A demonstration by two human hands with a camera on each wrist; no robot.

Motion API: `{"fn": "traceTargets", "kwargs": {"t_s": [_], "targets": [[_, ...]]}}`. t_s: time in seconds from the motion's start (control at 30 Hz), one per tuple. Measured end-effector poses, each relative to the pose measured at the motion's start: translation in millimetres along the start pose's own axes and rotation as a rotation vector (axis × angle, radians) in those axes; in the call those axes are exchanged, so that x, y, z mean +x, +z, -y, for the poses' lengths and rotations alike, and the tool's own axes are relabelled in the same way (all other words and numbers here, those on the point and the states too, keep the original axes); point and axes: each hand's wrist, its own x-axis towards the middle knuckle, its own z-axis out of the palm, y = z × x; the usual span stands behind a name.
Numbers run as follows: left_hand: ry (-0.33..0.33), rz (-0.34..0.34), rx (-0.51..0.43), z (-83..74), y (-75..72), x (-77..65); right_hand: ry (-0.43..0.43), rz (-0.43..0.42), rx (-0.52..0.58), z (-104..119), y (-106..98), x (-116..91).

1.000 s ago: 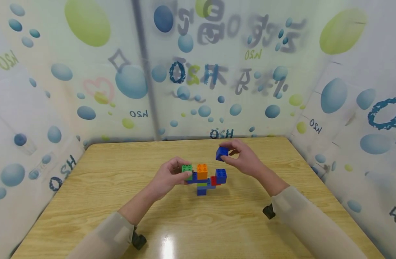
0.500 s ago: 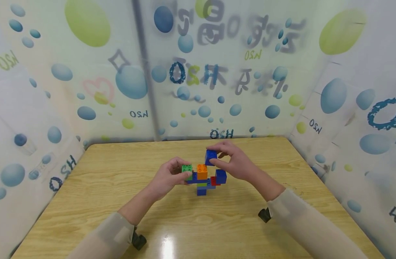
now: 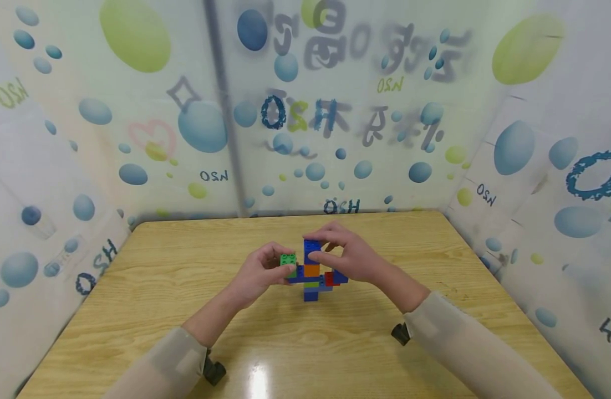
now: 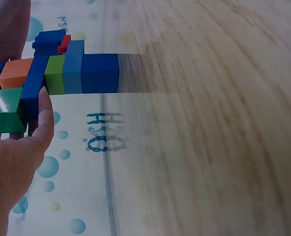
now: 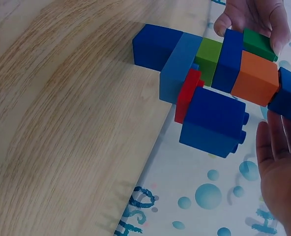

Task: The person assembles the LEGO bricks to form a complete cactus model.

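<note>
A structure of toy building blocks stands on the table, with a dark blue block (image 5: 158,46) at its foot. Above that come a lighter blue block (image 4: 73,66), a lime green block (image 4: 55,74) and a long dark blue block (image 5: 228,61). On the long block sit a green block (image 3: 288,265) and an orange block (image 3: 311,270). My left hand (image 3: 258,275) grips the green block from the left. My right hand (image 3: 349,256) pinches a blue block (image 3: 312,248) on top of the orange one. To the right, a red block (image 5: 188,94) bears another blue block (image 5: 213,120).
The wooden table (image 3: 186,244) extends around the structure. Behind and at both sides hangs a pale sheet (image 3: 305,138) printed with blue and green dots. Small black devices (image 3: 214,371) sit at the wrists.
My right hand has carried its blue block leftward and down, from above the right-hand branch onto the orange block. The left hand has stayed in place on the green block.
</note>
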Motion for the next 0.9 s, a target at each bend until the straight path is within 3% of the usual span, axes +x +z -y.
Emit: {"fn": "traceTargets", "kwargs": {"t_s": [0.9], "targets": [[-0.006, -0.007, -0.012, -1.7, 1.6, 0.5, 0.083, -0.01, 0.038, 1.4, 6.2, 0.9]]}}
